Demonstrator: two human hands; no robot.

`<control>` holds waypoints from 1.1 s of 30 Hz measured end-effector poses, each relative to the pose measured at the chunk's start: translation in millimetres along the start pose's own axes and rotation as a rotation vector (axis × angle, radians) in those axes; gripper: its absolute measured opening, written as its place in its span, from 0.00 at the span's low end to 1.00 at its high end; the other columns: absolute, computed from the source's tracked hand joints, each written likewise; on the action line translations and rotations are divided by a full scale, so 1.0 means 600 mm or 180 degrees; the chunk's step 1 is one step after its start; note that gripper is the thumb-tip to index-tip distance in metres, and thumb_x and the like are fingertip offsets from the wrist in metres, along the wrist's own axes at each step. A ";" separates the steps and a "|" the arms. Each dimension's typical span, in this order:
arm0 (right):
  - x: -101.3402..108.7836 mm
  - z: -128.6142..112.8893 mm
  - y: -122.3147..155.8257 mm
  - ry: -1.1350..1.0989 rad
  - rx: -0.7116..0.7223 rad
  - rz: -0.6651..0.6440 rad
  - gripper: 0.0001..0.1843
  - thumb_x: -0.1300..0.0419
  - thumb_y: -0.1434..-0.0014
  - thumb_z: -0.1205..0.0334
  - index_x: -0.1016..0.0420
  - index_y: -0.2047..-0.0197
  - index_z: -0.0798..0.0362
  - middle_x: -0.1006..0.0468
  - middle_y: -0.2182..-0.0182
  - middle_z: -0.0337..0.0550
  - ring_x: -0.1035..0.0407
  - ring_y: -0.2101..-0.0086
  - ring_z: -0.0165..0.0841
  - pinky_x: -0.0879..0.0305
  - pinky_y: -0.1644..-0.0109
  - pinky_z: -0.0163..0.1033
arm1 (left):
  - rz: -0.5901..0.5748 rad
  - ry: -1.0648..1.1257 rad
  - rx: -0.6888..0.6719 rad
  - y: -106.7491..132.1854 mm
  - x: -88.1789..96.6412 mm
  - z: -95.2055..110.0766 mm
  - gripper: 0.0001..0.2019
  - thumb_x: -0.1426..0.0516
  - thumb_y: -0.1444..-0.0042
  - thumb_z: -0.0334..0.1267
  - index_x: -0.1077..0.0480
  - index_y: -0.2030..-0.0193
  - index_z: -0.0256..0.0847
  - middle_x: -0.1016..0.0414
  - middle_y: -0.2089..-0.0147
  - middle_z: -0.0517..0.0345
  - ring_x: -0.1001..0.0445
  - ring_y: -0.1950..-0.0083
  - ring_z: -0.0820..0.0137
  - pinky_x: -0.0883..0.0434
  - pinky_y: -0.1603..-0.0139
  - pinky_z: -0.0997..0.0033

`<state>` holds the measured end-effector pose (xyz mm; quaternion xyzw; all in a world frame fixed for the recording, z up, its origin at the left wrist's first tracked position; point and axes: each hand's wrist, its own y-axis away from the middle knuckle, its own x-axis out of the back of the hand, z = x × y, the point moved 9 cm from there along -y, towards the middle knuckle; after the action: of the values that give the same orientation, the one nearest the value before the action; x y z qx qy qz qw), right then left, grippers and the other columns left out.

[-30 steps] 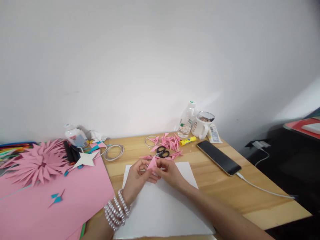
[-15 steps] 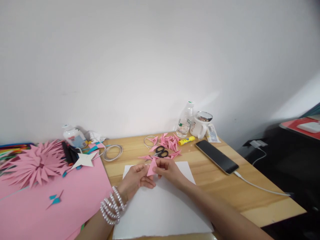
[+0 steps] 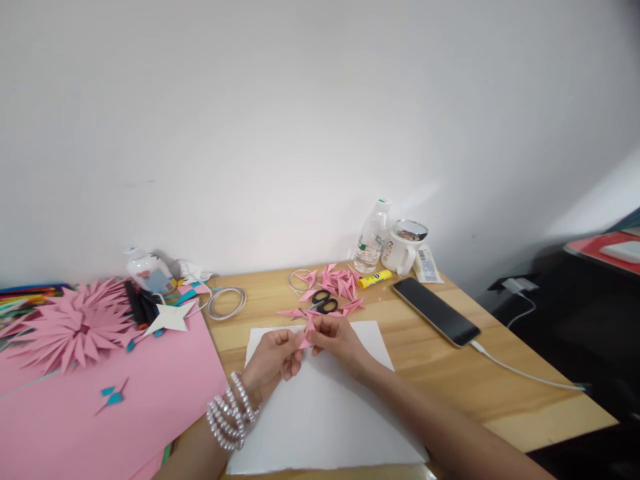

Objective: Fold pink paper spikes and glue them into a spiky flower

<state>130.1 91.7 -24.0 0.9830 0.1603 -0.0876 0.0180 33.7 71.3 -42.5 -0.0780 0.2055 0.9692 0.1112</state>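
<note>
Compared with one second ago, the pink paper piece (image 3: 306,335) shows less of its face. Then it stood as a broad triangle above the fingers; now only a narrow, creased point is visible, so I judge that the fold in hand is being pressed closer together. Both hands have also come a little lower toward the white sheet (image 3: 325,427). The left hand (image 3: 273,359) is curled, with thumb and fingertips pinching the left edge of the piece. The right hand (image 3: 340,337) is closed on the right edge in the same way. The piece is held between the two hands, just above the sheet on the bench (image 3: 450,377), near the scissors (image 3: 324,303) and the pile of folded pink pieces (image 3: 341,283) behind it.
</note>
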 end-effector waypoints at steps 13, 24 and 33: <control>0.007 -0.007 -0.001 -0.0010 0.0081 0.0030 0.14 0.37 0.55 0.54 0.31 0.76 0.57 0.31 0.80 0.36 0.37 0.79 0.25 0.37 0.73 0.32 | -0.0381 -0.0226 -0.0320 0.008 -0.018 0.028 0.15 0.41 0.54 0.45 0.37 0.78 0.34 0.31 0.83 0.61 0.33 0.86 0.77 0.39 0.88 0.81; 0.000 -0.028 0.001 0.0320 0.0239 -0.0125 0.13 0.38 0.54 0.54 0.32 0.75 0.56 0.32 0.79 0.36 0.37 0.78 0.26 0.38 0.71 0.33 | -0.0068 -0.0551 -0.0739 0.011 -0.013 0.044 0.14 0.42 0.53 0.45 0.37 0.76 0.35 0.31 0.83 0.61 0.33 0.87 0.76 0.39 0.90 0.80; 0.008 -0.031 0.000 0.0460 0.0322 -0.0009 0.13 0.40 0.52 0.54 0.32 0.76 0.56 0.32 0.81 0.35 0.37 0.79 0.25 0.40 0.74 0.31 | -0.0595 0.0410 -0.0091 0.011 -0.021 0.028 0.12 0.39 0.55 0.41 0.30 0.76 0.31 0.26 0.76 0.53 0.27 0.78 0.73 0.33 0.80 0.80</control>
<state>137.6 94.6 -6.6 0.9862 0.1580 -0.0245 -0.0434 42.2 70.2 -22.2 -0.1605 0.1902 0.9504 0.1866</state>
